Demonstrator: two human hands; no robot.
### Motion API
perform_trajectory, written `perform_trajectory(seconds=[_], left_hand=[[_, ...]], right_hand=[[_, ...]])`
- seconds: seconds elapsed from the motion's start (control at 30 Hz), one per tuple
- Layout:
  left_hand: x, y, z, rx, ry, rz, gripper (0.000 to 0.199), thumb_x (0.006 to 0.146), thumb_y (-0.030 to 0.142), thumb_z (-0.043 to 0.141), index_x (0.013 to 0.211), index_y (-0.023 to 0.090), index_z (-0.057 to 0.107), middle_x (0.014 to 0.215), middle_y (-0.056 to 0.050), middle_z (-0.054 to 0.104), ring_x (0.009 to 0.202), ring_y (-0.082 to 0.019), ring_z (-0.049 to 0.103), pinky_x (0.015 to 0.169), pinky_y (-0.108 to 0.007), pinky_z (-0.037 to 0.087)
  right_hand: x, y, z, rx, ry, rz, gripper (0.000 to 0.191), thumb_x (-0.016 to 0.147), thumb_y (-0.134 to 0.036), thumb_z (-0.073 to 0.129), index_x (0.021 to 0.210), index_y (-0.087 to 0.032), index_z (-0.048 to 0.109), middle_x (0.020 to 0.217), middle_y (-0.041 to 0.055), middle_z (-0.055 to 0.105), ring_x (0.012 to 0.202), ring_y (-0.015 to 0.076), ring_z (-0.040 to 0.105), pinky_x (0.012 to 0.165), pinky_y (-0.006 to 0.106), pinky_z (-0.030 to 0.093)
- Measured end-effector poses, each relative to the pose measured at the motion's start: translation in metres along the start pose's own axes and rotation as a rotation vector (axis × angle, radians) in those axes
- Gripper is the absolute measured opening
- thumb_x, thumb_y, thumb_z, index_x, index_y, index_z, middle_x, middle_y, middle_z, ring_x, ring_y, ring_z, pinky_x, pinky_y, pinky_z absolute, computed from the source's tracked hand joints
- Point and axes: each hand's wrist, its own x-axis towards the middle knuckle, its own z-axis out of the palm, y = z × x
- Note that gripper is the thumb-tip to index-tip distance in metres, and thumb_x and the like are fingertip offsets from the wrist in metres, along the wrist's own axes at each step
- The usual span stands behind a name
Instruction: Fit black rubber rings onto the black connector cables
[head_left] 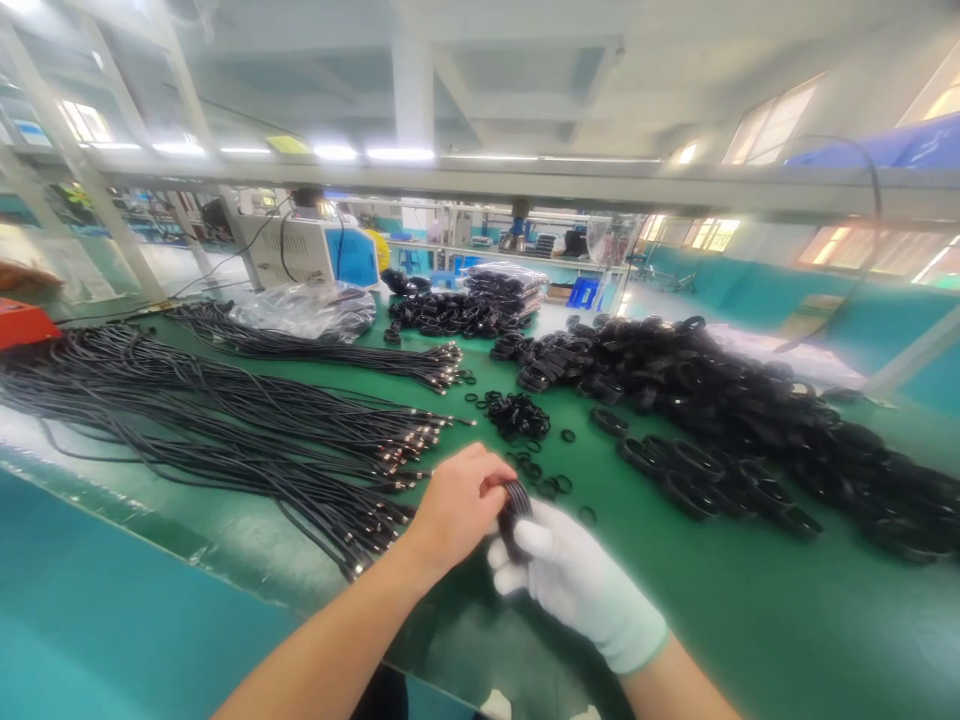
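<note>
- Two-handed: pinching the top of a coiled cable [514, 522] with the bare left hand [452, 502], apparently to keep loops together.
- Clasped lower down between thumb and fingers of the gloved right hand [581, 580], likely for steadiness.
- Held above the green table [697, 600], near small black rings [517, 415].
- Laid lengthwise at left: long cables [247, 430], perhaps against tangling.
- Heaped at right: finished-looking coils [675, 370].

Bench [675, 620]: green, plain. Held coil [514, 515]: black. Glove [585, 590]: white, no pattern seen. Cables [225, 400]: black; connector tips [409, 440] silvery to coppery. Small rings [517, 415] and piled coils [675, 370]: black. Machine case [289, 260]: off-white, patterned with dark vent slits; its side panel [352, 257] blue. Box [24, 323]: orange-red. Floor [112, 590]: teal. Reel [381, 249]: yellow.
</note>
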Motion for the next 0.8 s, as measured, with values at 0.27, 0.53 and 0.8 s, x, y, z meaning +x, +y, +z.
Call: perform_trajectory(seconds=[0.27,0.53,0.8], left_hand=[[0.006,0.003,-0.021,-0.165,-0.17,-0.11,0.025,0.075,0.014,0.055,0.094,0.022,0.068,0.091,-0.001,0.065,0.081,-0.016,0.059,0.075,-0.027,0.048],[0.001,-0.008,-0.037,-0.731,-0.537,-0.128,0.042,0.073,0.017,0.063,0.115,0.019,0.062,0.119,-0.007,0.061,0.108,-0.024,0.057,0.095,-0.036,0.044],[0.002,-0.004,-0.033,-0.368,-0.348,-0.202,0.03,0.071,0.021,0.066,0.101,0.02,0.068,0.108,-0.005,0.066,0.105,-0.023,0.057,0.096,-0.036,0.042]], right_hand=[[-0.002,0.0,-0.004,0.123,-0.035,0.059,0.03,0.083,-0.031,0.058,0.108,-0.014,0.058,0.101,0.0095,0.059,0.077,0.0144,0.06,0.062,0.025,0.05],[-0.006,-0.006,0.002,0.213,-0.206,0.235,0.054,0.083,-0.049,0.04,0.107,-0.006,0.061,0.102,0.0144,0.064,0.069,0.0175,0.063,0.059,0.028,0.05],[0.002,-0.009,-0.001,-0.305,0.188,-0.013,0.045,0.075,-0.029,0.068,0.117,-0.019,0.054,0.099,0.0069,0.059,0.074,0.0173,0.061,0.062,0.033,0.052]])
